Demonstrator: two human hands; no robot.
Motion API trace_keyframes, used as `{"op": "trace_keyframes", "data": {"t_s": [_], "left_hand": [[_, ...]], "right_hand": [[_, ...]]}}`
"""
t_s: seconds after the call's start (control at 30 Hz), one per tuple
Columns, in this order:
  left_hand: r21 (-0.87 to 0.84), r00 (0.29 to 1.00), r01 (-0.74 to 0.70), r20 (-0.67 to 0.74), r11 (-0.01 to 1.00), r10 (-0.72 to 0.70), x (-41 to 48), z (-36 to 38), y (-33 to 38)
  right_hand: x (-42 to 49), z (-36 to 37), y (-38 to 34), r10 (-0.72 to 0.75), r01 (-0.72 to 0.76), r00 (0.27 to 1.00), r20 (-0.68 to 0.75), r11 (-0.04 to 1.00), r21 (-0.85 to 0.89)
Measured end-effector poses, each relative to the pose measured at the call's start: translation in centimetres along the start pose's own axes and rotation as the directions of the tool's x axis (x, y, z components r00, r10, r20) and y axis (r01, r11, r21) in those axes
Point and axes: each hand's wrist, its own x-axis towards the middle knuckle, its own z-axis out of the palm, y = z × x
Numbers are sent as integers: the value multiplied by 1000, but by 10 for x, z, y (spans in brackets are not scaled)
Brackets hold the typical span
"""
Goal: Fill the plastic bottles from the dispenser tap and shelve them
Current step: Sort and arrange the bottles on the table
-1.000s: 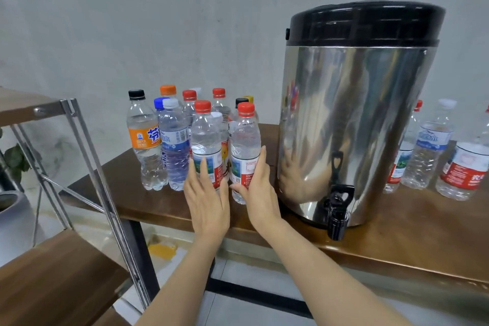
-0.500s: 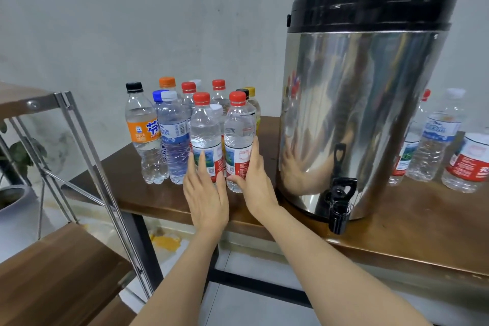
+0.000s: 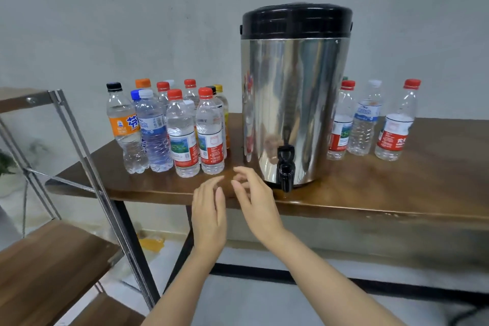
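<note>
A steel dispenser (image 3: 293, 103) with a black lid stands on the wooden table (image 3: 397, 193); its black tap (image 3: 285, 167) overhangs the front edge. Left of it stands a cluster of several capped plastic bottles, with two red-capped ones (image 3: 210, 135) (image 3: 182, 137) in front. Three more bottles (image 3: 365, 124) stand to the dispenser's right. My left hand (image 3: 209, 214) and my right hand (image 3: 254, 204) hover side by side over the table's front edge, just below the cluster, fingers relaxed, holding nothing and touching no bottle.
A metal-framed shelf unit (image 3: 79, 156) with wooden boards (image 3: 45, 262) stands at the left, close to the table's corner. A grey wall runs behind. A yellow object (image 3: 152, 243) lies on the floor under the table.
Both hands have come off the two front red-capped bottles and drawn back toward me. The view has pulled away, so the dispenser and right-hand bottles show more fully.
</note>
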Motion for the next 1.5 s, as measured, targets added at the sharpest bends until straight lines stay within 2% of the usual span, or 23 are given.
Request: {"op": "trace_keyframes", "data": {"t_s": [0.13, 0.27, 0.37, 0.5, 0.6, 0.77, 0.87, 1.0, 1.17, 1.3, 1.5], "left_hand": [[-136, 998, -39, 46, 990, 45, -20, 10, 47], [-209, 979, -129, 128, 969, 158, -29, 37, 90], [-201, 943, -202, 225, 959, 245, -28, 71, 116], [-136, 876, -242, 395, 961, 277, -17, 125, 142], [-38, 819, -249, 526, 968, 231, -7, 169, 147], [114, 738, -201, 671, 973, 74, 8, 235, 151], [197, 683, -202, 731, 959, -6, 14, 266, 152], [235, 631, -274, 776, 933, -10, 23, 299, 148], [253, 603, -337, 798, 907, 2, 32, 325, 141], [295, 644, -337, 765, 894, -10, 35, 334, 137], [300, 682, -355, 731, 885, 26, 33, 334, 137]], "right_hand": [[-40, -45, 1, -3, 5, 998, -61, 1000, 17], [-55, -101, 14, 2, -3, 979, -204, 1000, -3], [-51, -139, 30, 25, -43, 954, -298, 998, -54], [-39, -185, 58, 85, -140, 918, -388, 983, -116], [-30, -214, 85, 130, -222, 874, -469, 964, -147], [-11, -255, 131, 246, -394, 804, -542, 902, -175], [5, -273, 154, 302, -471, 779, -550, 861, -194], [26, -291, 180, 287, -502, 770, -569, 824, -264], [51, -311, 212, 309, -523, 721, -620, 830, -194], [75, -323, 234, 382, -544, 677, -630, 836, -78], [100, -328, 248, 444, -533, 731, -518, 845, -28]]}}
